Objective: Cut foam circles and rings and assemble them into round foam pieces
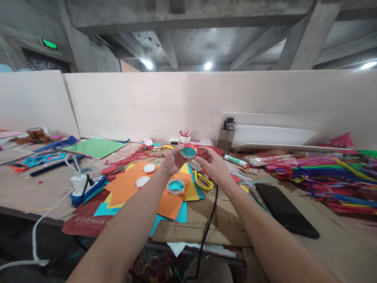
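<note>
A small round paper dish (189,152) with a teal inside and a red rim is raised above the table between my hands. My left hand (173,162) is closed on its left side, thumb near the rim. The fingers of my right hand (211,162) pinch at its right edge. Below them lie layered orange paper sheets (125,188), with yellow and blue sheets under. On the orange paper stand a white-rimmed dish with a teal inside (176,187) and two white round pieces, one farther back (149,168) and one partly behind my left forearm (142,182).
Yellow-handled scissors (204,182) lie beside the paper. A black phone (286,210), a glue stick (235,160) and many coloured pipe cleaners (321,179) are at the right. A blue power strip (88,190) with a white cable sits left. A black cable (209,228) hangs over the front edge.
</note>
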